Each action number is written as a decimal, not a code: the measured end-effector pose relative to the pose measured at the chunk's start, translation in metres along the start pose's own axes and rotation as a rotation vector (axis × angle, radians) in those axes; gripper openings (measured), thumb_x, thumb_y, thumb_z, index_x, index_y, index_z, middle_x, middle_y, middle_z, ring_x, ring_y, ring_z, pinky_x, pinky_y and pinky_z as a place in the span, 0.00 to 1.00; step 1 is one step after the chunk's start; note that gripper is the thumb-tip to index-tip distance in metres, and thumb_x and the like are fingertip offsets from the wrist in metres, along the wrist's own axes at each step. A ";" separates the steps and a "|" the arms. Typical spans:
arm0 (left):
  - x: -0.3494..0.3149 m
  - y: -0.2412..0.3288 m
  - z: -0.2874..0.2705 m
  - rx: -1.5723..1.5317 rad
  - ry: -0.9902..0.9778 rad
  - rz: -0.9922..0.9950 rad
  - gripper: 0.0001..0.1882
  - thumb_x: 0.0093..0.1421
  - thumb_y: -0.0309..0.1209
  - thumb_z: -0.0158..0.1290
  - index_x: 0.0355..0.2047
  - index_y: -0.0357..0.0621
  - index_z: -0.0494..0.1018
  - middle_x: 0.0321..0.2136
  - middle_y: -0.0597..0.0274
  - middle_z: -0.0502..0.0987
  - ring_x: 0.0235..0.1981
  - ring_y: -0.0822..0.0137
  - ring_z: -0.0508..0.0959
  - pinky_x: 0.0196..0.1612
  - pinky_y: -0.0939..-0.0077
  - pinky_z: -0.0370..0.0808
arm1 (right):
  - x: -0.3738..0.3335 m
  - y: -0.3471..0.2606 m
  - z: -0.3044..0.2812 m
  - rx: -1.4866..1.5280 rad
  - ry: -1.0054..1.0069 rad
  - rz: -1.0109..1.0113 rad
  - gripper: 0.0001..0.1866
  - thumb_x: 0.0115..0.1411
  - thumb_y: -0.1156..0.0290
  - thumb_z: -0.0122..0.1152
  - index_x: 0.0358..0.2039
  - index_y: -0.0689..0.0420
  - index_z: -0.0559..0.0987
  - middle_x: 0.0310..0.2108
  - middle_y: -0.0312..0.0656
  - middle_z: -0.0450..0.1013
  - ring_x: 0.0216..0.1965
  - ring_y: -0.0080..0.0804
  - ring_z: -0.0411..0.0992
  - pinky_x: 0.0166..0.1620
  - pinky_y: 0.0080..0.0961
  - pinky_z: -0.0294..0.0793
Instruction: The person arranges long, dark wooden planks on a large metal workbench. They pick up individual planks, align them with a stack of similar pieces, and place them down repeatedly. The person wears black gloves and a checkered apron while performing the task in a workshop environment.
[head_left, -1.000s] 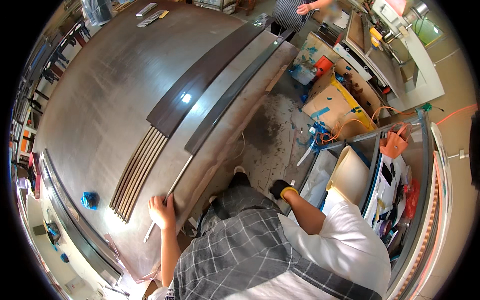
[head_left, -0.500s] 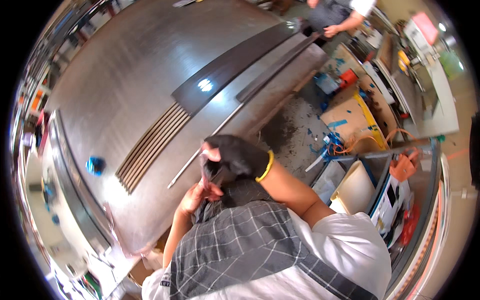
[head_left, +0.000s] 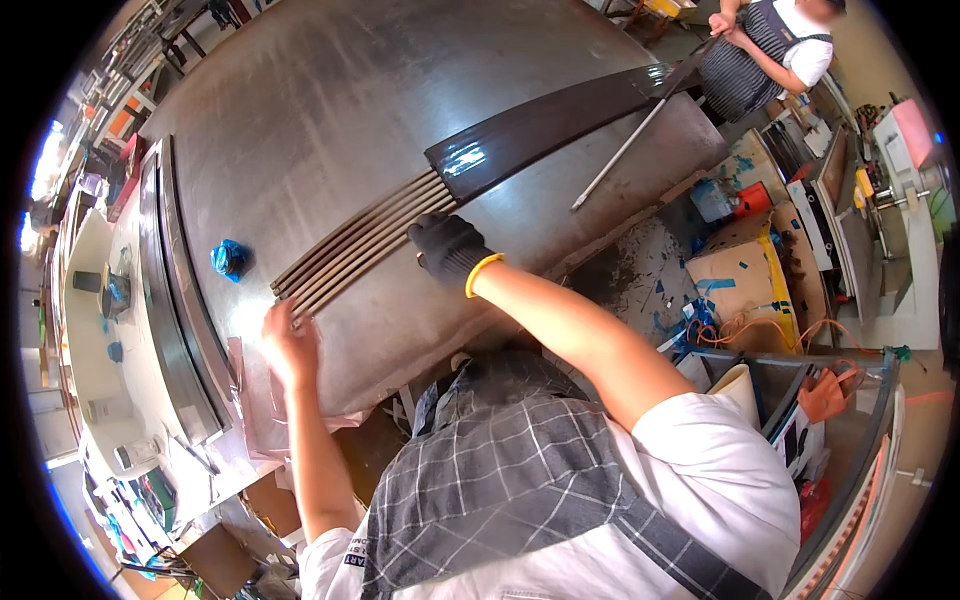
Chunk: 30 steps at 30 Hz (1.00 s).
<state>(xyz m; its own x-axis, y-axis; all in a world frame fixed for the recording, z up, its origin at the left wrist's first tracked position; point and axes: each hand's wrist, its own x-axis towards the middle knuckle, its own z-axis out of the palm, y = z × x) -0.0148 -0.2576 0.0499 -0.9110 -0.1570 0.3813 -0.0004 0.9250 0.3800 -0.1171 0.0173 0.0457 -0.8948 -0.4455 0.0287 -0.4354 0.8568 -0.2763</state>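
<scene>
A row of several slim brownish rods [head_left: 357, 235] lies on the metal table, their far ends meeting a long, glossy dark panel [head_left: 540, 122]. My bare left hand [head_left: 290, 343] is at the near-left ends of the rods, its fingertips closed on them. In a black glove with a yellow cuff, my right hand [head_left: 447, 246] has curled fingers at the nearest rod, close to the dark panel. Its palm is hidden, so what it grips cannot be made out. A thin silver rod [head_left: 622, 158] slants toward a co-worker's hands at the far right.
A crumpled blue wad [head_left: 229, 260] sits on the metal table [head_left: 330, 110], left of the rods. Long dark strips [head_left: 180, 300] lie along the left edge. The co-worker [head_left: 765, 60] stands at the far right corner. Cardboard [head_left: 738, 272] and a cart [head_left: 870, 430] stand to the right.
My hands were together at the glove before my body; now they are apart, reaching to the rods. The silver rod has moved away toward the co-worker. My view has shifted.
</scene>
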 end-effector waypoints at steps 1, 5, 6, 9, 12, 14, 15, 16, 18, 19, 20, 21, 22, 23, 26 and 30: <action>0.004 0.021 0.019 0.012 0.005 0.046 0.14 0.47 0.30 0.57 0.37 0.44 0.73 0.35 0.56 0.74 0.41 0.53 0.72 0.46 0.59 0.67 | 0.008 -0.001 0.006 -0.038 0.025 -0.001 0.11 0.54 0.63 0.55 0.35 0.56 0.75 0.39 0.46 0.72 0.41 0.43 0.72 0.42 0.37 0.73; 0.010 0.058 0.094 0.023 0.020 0.089 0.12 0.48 0.35 0.59 0.32 0.46 0.74 0.32 0.61 0.74 0.41 0.56 0.71 0.46 0.61 0.66 | 0.033 0.012 0.048 0.113 0.121 0.184 0.14 0.58 0.59 0.46 0.32 0.54 0.77 0.38 0.46 0.74 0.40 0.46 0.72 0.42 0.38 0.73; 0.010 0.061 0.103 0.004 0.036 0.029 0.12 0.48 0.36 0.60 0.32 0.47 0.74 0.32 0.61 0.73 0.41 0.56 0.70 0.46 0.61 0.65 | 0.035 0.012 0.048 0.131 0.116 0.191 0.15 0.59 0.59 0.45 0.32 0.54 0.77 0.37 0.47 0.74 0.40 0.47 0.72 0.43 0.38 0.73; 0.005 0.063 0.113 -0.032 0.026 -0.043 0.12 0.47 0.38 0.61 0.29 0.47 0.73 0.30 0.63 0.73 0.39 0.57 0.70 0.46 0.60 0.64 | 0.036 0.003 0.036 -0.098 -0.009 0.165 0.10 0.56 0.65 0.48 0.30 0.54 0.78 0.37 0.47 0.74 0.41 0.41 0.73 0.39 0.36 0.74; -0.007 0.068 0.110 -0.053 0.013 -0.066 0.13 0.46 0.40 0.62 0.25 0.47 0.72 0.29 0.64 0.72 0.37 0.58 0.70 0.46 0.62 0.62 | 0.014 -0.010 0.020 -0.136 0.018 0.168 0.07 0.54 0.69 0.50 0.28 0.53 0.77 0.35 0.46 0.73 0.38 0.39 0.74 0.34 0.34 0.75; -0.023 0.073 0.103 -0.039 -0.019 -0.077 0.13 0.46 0.40 0.62 0.24 0.48 0.71 0.28 0.64 0.72 0.37 0.59 0.70 0.46 0.63 0.62 | -0.004 -0.003 0.038 -0.105 0.106 0.106 0.07 0.54 0.69 0.50 0.28 0.53 0.77 0.33 0.46 0.72 0.36 0.40 0.73 0.32 0.34 0.75; -0.031 0.071 0.100 -0.022 -0.026 -0.078 0.13 0.46 0.41 0.62 0.23 0.48 0.71 0.28 0.64 0.71 0.36 0.59 0.70 0.46 0.64 0.61 | -0.015 -0.003 0.047 -0.073 0.137 0.055 0.07 0.54 0.69 0.49 0.29 0.53 0.76 0.31 0.43 0.71 0.34 0.41 0.72 0.31 0.35 0.75; -0.040 0.063 0.094 -0.008 -0.003 -0.053 0.14 0.45 0.41 0.62 0.23 0.48 0.71 0.27 0.65 0.71 0.35 0.59 0.70 0.45 0.64 0.61 | -0.025 -0.010 0.043 -0.044 0.108 -0.030 0.07 0.52 0.68 0.53 0.31 0.54 0.75 0.33 0.43 0.71 0.36 0.41 0.72 0.34 0.35 0.75; -0.055 0.044 0.079 0.022 -0.028 -0.048 0.14 0.45 0.40 0.62 0.23 0.48 0.71 0.27 0.65 0.71 0.35 0.59 0.70 0.45 0.64 0.61 | -0.052 -0.026 0.029 0.137 0.065 -0.157 0.10 0.47 0.66 0.59 0.31 0.55 0.74 0.34 0.43 0.70 0.38 0.41 0.70 0.38 0.36 0.73; -0.061 0.032 0.071 0.015 -0.046 -0.052 0.14 0.45 0.40 0.63 0.23 0.48 0.71 0.27 0.64 0.71 0.35 0.59 0.70 0.45 0.64 0.62 | -0.069 -0.033 0.025 0.231 0.084 -0.167 0.12 0.45 0.66 0.61 0.30 0.55 0.73 0.34 0.44 0.69 0.38 0.41 0.69 0.40 0.36 0.72; -0.066 0.020 0.063 0.007 -0.065 -0.056 0.13 0.45 0.39 0.63 0.23 0.47 0.71 0.27 0.64 0.71 0.35 0.59 0.70 0.45 0.64 0.62 | -0.085 -0.036 0.024 0.326 0.103 -0.175 0.14 0.43 0.65 0.63 0.30 0.55 0.72 0.34 0.44 0.69 0.39 0.41 0.69 0.41 0.36 0.71; -0.070 0.011 0.054 0.006 -0.084 -0.066 0.13 0.44 0.38 0.63 0.24 0.47 0.71 0.27 0.63 0.71 0.35 0.59 0.70 0.45 0.63 0.62 | -0.099 -0.029 0.029 0.402 0.121 -0.255 0.15 0.45 0.65 0.62 0.32 0.55 0.71 0.35 0.44 0.68 0.40 0.43 0.68 0.44 0.37 0.69; -0.074 0.003 0.046 0.011 -0.096 -0.073 0.14 0.45 0.38 0.63 0.24 0.46 0.71 0.27 0.62 0.71 0.35 0.58 0.70 0.45 0.62 0.63 | -0.108 -0.020 0.026 0.409 0.218 -0.252 0.15 0.46 0.65 0.62 0.33 0.55 0.71 0.36 0.44 0.68 0.41 0.44 0.67 0.45 0.37 0.68; -0.077 -0.004 0.039 0.031 -0.109 -0.071 0.14 0.45 0.38 0.62 0.24 0.45 0.71 0.27 0.61 0.71 0.35 0.57 0.70 0.45 0.62 0.63 | -0.117 -0.008 0.022 0.416 0.315 -0.247 0.16 0.47 0.65 0.62 0.35 0.55 0.70 0.37 0.45 0.67 0.42 0.44 0.67 0.47 0.37 0.67; -0.077 -0.003 0.032 0.056 -0.120 -0.033 0.14 0.46 0.37 0.62 0.26 0.44 0.71 0.28 0.60 0.71 0.35 0.55 0.69 0.44 0.61 0.63 | -0.122 0.046 0.009 0.307 0.448 -0.125 0.20 0.48 0.64 0.62 0.41 0.56 0.69 0.42 0.47 0.66 0.47 0.47 0.64 0.52 0.39 0.63; -0.064 0.034 0.050 -0.055 -0.098 0.061 0.13 0.46 0.34 0.62 0.28 0.43 0.72 0.28 0.58 0.71 0.33 0.55 0.70 0.40 0.62 0.66 | -0.086 0.131 -0.016 0.038 0.566 -0.056 0.25 0.51 0.59 0.60 0.45 0.59 0.67 0.45 0.50 0.64 0.49 0.49 0.62 0.53 0.41 0.61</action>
<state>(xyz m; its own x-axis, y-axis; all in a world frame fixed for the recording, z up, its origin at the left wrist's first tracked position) 0.0228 -0.1986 -0.0031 -0.9446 -0.0639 0.3220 0.0766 0.9110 0.4053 -0.0984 0.1718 0.0221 -0.7886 -0.2721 0.5514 -0.4890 0.8213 -0.2940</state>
